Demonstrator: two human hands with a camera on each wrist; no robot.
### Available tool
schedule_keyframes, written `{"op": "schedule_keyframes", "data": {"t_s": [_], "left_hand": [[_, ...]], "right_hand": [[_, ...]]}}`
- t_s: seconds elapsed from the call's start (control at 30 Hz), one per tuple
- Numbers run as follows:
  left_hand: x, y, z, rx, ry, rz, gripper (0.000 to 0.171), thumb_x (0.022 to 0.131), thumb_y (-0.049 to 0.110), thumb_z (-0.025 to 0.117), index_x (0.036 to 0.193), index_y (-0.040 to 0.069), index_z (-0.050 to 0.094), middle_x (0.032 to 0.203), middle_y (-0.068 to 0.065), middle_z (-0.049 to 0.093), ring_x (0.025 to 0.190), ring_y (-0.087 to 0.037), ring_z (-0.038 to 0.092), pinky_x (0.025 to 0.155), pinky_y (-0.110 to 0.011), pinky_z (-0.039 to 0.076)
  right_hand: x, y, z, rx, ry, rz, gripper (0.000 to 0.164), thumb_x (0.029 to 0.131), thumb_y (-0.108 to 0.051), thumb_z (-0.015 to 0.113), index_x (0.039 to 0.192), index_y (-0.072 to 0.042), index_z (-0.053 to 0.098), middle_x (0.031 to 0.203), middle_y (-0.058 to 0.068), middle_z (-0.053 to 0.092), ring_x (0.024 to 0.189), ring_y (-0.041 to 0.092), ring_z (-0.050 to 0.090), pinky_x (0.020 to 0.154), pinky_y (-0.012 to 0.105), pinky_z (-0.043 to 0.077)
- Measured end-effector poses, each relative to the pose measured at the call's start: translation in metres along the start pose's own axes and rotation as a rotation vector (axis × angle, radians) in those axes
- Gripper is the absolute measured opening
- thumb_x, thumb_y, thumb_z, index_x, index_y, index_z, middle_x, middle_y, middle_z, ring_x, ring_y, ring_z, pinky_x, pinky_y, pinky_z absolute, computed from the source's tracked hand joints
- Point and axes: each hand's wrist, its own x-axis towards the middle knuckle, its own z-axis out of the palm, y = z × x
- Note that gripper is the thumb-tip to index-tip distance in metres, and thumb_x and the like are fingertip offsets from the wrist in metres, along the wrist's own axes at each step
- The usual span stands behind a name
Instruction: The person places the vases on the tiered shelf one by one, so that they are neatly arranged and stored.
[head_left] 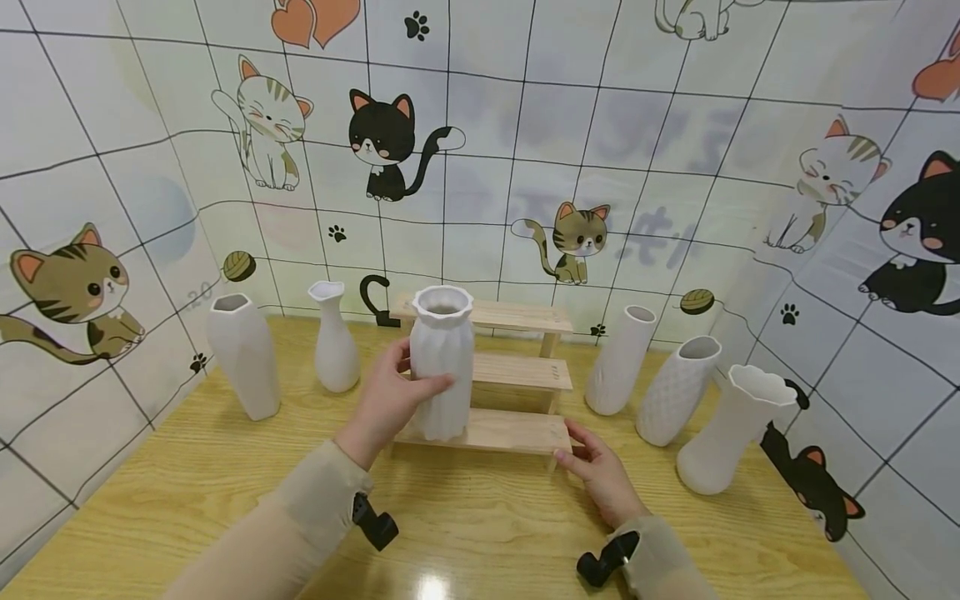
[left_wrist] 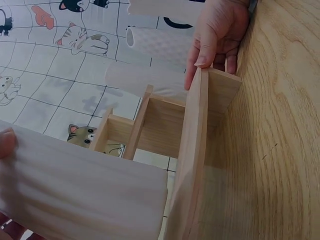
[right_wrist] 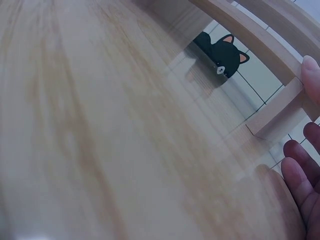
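Observation:
A white ribbed vase with a scalloped rim (head_left: 442,367) stands upright at the left part of the lowest step of a three-step wooden stand (head_left: 517,431). My left hand (head_left: 390,398) grips this vase from its left side, thumb across the front and fingers behind. In the left wrist view, the vase (left_wrist: 85,192) has its base close to the step's board (left_wrist: 192,135); whether they touch, I cannot tell. At the stand's right end, my right hand (head_left: 600,471) holds the corner of the lowest step. The right wrist view shows the thumb (right_wrist: 311,75) against the board's edge.
Left of the stand are a faceted white vase (head_left: 243,358) and a slim-necked one (head_left: 337,346). To the right stand a narrow vase (head_left: 618,362), a textured vase (head_left: 675,396) and a flared vase (head_left: 727,433). A cat-patterned tiled backdrop (head_left: 487,167) surrounds the wooden table (head_left: 480,533).

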Motion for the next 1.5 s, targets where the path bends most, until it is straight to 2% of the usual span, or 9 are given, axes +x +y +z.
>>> {"op": "schedule_keyframes", "data": {"t_s": [0.47,1.13,1.5], "left_hand": [[0.003,-0.011,0.015,-0.069,-0.007,-0.015,0.076,0.070,0.037,0.086,0.134,0.021,0.048,0.123,-0.002,0.055,0.112,-0.025,0.055,0.091,-0.049,0.048],[0.000,-0.015,0.017,-0.028,-0.015,0.023,0.071,0.072,0.036,0.085,0.132,0.021,0.050,0.124,-0.002,0.055,0.112,-0.025,0.056,0.088,-0.050,0.050],[0.001,-0.017,0.018,-0.038,-0.042,0.049,0.071,0.077,0.033,0.083,0.134,0.018,0.044,0.127,-0.005,0.050,0.114,-0.027,0.054,0.089,-0.050,0.049]], "right_hand": [[0.001,0.003,-0.001,0.002,-0.007,0.009,0.064,0.089,-0.021,0.071,0.145,-0.013,0.043,0.142,0.009,0.047,0.110,0.024,0.051,0.088,0.029,0.043],[0.002,0.006,-0.001,0.010,-0.006,0.003,0.064,0.088,-0.021,0.071,0.145,-0.013,0.043,0.141,0.010,0.047,0.111,0.025,0.051,0.088,0.029,0.044],[0.001,0.003,-0.001,0.010,-0.012,0.012,0.064,0.089,-0.022,0.071,0.145,-0.013,0.043,0.143,0.009,0.046,0.112,0.024,0.050,0.088,0.029,0.043]]}}
